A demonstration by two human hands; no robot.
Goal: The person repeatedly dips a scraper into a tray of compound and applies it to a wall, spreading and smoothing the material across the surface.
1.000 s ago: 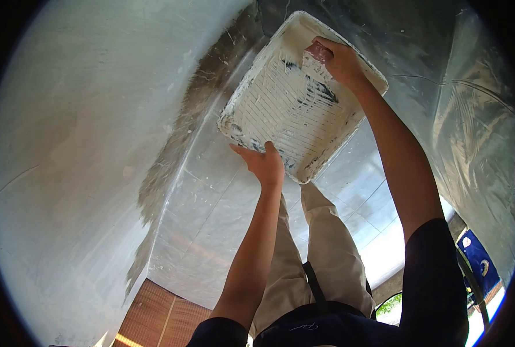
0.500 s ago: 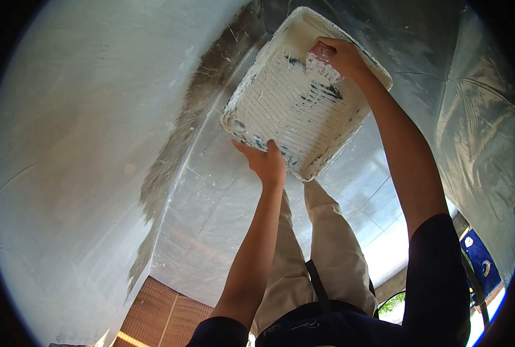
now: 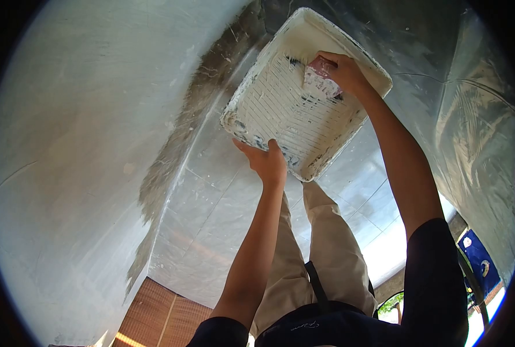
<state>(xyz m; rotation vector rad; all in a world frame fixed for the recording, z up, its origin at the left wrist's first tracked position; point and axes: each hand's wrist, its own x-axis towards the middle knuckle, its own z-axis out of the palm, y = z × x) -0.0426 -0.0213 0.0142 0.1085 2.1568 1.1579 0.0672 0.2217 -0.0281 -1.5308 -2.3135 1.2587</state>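
Observation:
A paint tray (image 3: 303, 124) with a ribbed slope, caked in white paint, is held tilted in front of me. My left hand (image 3: 264, 160) grips its near edge, thumb up at the rim and the other fingers partly hidden beneath. Inside the tray, my right hand (image 3: 345, 73) is closed around a wide, reddish paintbrush (image 3: 320, 78) smeared with white paint. Its paint-coated end is against or just over the ribbed slope; contact is hard to make out. White paint pools in the deeper far end of the tray.
To the left rises a wall (image 3: 84, 150), pale above with a dark, ragged unpainted band (image 3: 179, 121) along its foot. Plastic sheeting (image 3: 477, 139) hangs at the right. Grey floor tiles (image 3: 211, 214) lie under my legs, with a brown woven panel (image 3: 159, 315) behind.
My right hand has moved the paintbrush slightly down the tray, toward me. The left hand and the tray have hardly moved.

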